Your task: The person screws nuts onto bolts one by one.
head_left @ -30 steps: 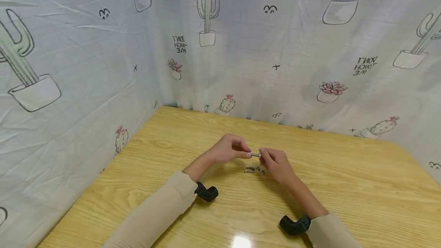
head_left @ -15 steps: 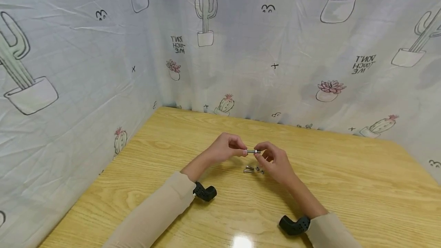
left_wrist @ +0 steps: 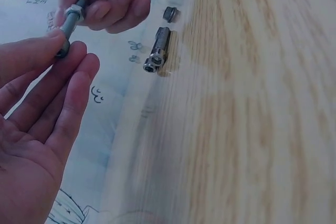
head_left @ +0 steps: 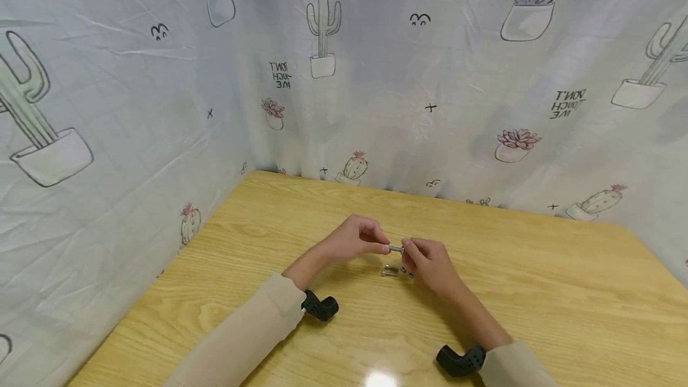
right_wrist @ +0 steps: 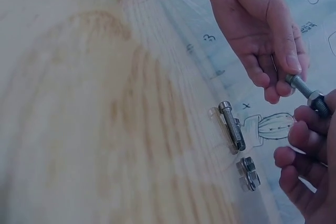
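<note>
Between both hands, above the table, a metal bolt point(head_left: 395, 249) lies nearly level. My left hand point(head_left: 352, 239) pinches its head between thumb and fingertip, the other fingers extended in the left wrist view. A hex nut point(right_wrist: 317, 100) sits on the bolt's threads, toward the right-hand end. My right hand point(head_left: 432, 263) has thumb and index finger at that nut, pinching it; the thumb is out of the right wrist view. Two loose bolts point(right_wrist: 230, 124) lie side by side below the hands, with two loose nuts point(right_wrist: 249, 173) beside them.
The wooden table point(head_left: 301, 196) extends around the hands. A cloth printed with cactus drawings point(head_left: 376, 76) hangs behind it and along the left side. Each wrist carries a black camera mount, the left one point(head_left: 321, 307) and the right one point(head_left: 459, 361).
The right hand's fingers spread around the nut half a second ago and now close on it again. The left hand keeps its pinch on the bolt. The head view tilts slightly.
</note>
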A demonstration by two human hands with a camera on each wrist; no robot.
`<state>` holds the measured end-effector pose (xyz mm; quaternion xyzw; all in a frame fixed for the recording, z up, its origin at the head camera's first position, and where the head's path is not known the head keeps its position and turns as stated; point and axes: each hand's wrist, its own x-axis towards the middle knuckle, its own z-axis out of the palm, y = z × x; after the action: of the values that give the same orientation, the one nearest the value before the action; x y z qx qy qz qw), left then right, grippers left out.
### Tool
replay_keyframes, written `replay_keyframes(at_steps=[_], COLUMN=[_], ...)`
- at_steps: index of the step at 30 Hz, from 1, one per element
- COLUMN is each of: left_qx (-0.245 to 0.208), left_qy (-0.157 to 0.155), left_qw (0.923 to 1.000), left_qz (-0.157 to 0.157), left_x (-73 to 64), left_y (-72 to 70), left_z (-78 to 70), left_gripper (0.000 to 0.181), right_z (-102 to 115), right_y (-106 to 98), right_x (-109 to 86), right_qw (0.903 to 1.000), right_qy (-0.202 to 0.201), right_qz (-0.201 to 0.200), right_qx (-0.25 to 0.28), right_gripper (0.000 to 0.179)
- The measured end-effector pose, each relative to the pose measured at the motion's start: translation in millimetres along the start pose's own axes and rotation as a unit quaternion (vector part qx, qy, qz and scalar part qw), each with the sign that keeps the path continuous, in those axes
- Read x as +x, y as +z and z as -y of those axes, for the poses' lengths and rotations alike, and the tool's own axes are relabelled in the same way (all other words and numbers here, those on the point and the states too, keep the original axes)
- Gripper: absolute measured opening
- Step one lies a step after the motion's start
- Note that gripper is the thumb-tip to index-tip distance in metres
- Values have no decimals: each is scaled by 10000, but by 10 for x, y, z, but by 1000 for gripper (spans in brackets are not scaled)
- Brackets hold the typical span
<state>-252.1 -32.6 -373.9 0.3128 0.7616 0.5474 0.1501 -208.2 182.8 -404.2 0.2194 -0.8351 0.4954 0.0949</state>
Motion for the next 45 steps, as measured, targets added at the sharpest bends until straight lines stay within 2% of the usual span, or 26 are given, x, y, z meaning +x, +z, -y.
replay_keyframes(at_steps=[3,8,11,17,19,26,31,35,38,45], left_qx=[-21,-129,-229,-342,-326,-361,-239,-164,-76,-39], left_qy=[-17,-311,-375,-262,-280,-412,-279,-195,-175,-376], left_qw=[10000,9988,9980,9983,9981,9965,9975,9980,9983,9955], left_qz=[-9,-350,-457,-393,-450,-626,-599,-571,-551,-865], left_x=[-18,-70,-82,-34,-25,-52,-67,-45,-22,21], left_y=[28,49,59,103,106,91,114,138,146,113], left_z=[2,52,79,138,154,136,89,52,31,-24], left_gripper=[8,6,5,8,7,7,7,7,6,4], right_z=[-3,-16,-22,-31,-25,21,34,41,30,33], right_y=[11,55,68,20,10,25,11,-5,-13,-58], right_x=[-43,-127,-144,-123,-111,-100,-117,-86,-42,9], right_qw=[9997,9985,9992,9991,9993,9986,9977,9971,9976,9989], right_qy=[150,49,-44,12,39,179,545,701,658,323], right_qz=[-99,-218,-257,-386,-334,-119,-84,-73,-100,-204], right_qx=[179,510,305,-177,-153,484,381,291,176,287], right_gripper=[37,11,16,16,16,14,18,32,40,21])
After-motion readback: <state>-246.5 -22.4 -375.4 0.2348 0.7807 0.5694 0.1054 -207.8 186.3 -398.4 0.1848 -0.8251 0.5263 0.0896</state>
